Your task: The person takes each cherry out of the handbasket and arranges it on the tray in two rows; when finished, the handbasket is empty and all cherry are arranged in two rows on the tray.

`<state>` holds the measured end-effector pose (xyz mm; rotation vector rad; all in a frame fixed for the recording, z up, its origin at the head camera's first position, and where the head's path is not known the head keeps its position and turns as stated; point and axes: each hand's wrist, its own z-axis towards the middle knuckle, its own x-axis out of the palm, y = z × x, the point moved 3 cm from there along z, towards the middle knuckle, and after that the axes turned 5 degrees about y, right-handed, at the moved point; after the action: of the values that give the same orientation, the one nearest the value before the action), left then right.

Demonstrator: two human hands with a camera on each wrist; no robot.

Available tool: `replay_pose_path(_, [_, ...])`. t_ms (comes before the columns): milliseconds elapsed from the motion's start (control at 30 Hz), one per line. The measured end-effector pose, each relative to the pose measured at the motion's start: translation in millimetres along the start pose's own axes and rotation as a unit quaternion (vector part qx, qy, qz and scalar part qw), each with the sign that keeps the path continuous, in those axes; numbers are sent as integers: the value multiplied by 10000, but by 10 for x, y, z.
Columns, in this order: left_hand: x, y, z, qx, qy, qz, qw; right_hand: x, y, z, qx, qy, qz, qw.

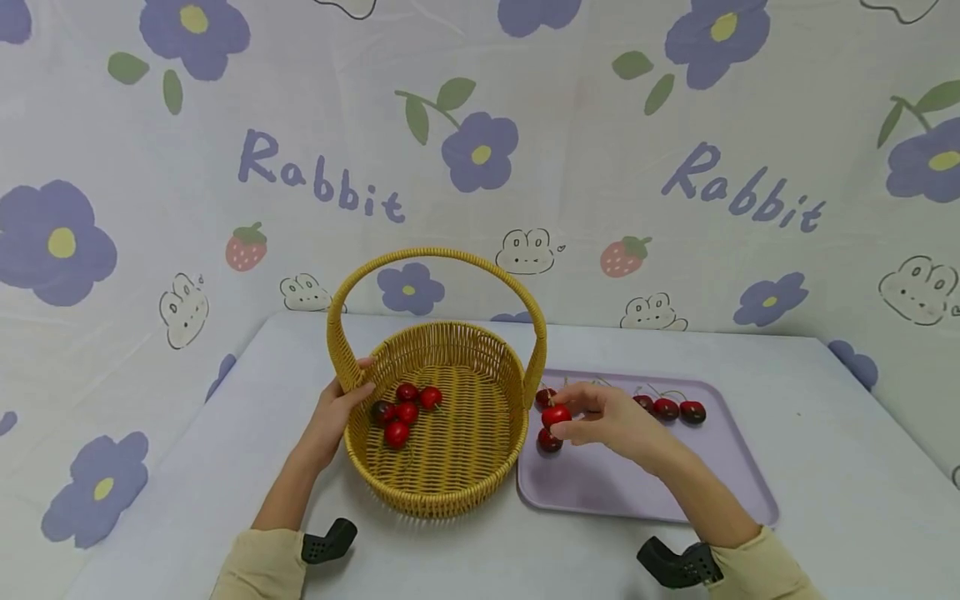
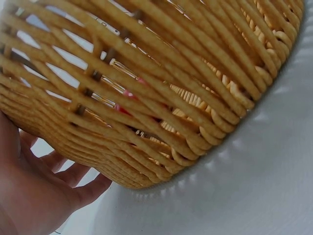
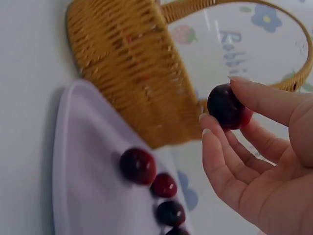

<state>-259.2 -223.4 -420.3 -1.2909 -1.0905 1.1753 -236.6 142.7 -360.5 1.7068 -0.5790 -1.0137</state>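
My left hand point(image 1: 335, 421) grips the left side of a yellow wicker basket point(image 1: 433, 503), where its tall handle meets the rim. In the left wrist view the fingers point(image 2: 93, 190) lie along the outside of the weave. Several red cherries point(image 1: 397, 434) sit together on the left of the basket floor. My right hand point(image 1: 615, 423) pinches one dark red cherry point(image 3: 227, 107) between thumb and fingertips, above the left end of a lilac tray point(image 1: 645, 485). More cherries point(image 1: 666, 408) lie on that tray, some hidden behind the hand.
Basket and tray stand side by side on a white-covered table point(image 1: 810, 433), the basket's right side close to the tray's left edge. The arched handle point(image 1: 435, 252) rises over the basket. A patterned cloth point(image 1: 570, 167) hangs behind the table.
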Motion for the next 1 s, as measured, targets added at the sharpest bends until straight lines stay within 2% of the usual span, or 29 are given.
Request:
replay_pose_path(233, [1, 14, 0, -72, 10, -33, 10000, -144, -310, 3, 646, -96, 226, 9976])
replay_pose_path(467, [-2, 4, 3, -52, -21, 9, 10000, -205, -524, 57, 818, -170, 417, 9956])
replay_pose_path(1000, [-3, -3, 4, -79, -43, 30, 10000, -140, -625, 106, 1253, -569, -267, 9901])
